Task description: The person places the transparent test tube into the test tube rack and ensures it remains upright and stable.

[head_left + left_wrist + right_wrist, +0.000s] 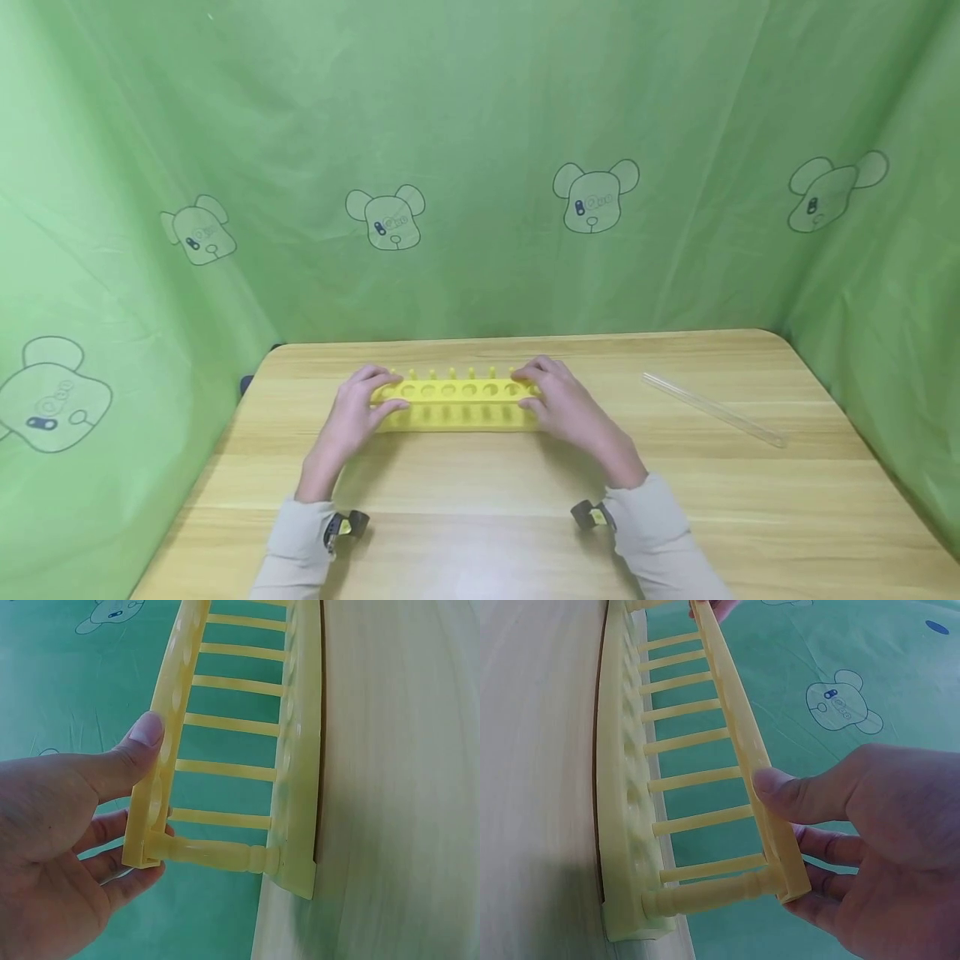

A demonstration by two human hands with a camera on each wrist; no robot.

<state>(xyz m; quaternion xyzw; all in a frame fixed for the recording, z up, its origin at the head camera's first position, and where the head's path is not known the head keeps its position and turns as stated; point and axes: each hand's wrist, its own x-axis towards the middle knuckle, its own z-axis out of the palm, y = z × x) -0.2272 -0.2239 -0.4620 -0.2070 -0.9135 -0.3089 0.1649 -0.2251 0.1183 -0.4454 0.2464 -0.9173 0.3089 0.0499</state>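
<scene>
A yellow plastic test tube rack [457, 417] stands upright near the back of the table, with a row of round holes along its top bar and a row of pegs behind. My left hand [360, 408] grips the left end of the top bar, thumb in front and fingers behind. At the opposite end my right hand [562, 402] holds the same bar in the same way. Both wrist views show the thumbs on the bar [166, 727] and the fingers curled round its far side. The rack's base [622, 825] rests on or just at the tabletop.
To the right a clear test tube [712, 408] lies slanted on the wooden table [465, 500]. A green curtain [480, 275] with printed bear heads encloses the back and both sides.
</scene>
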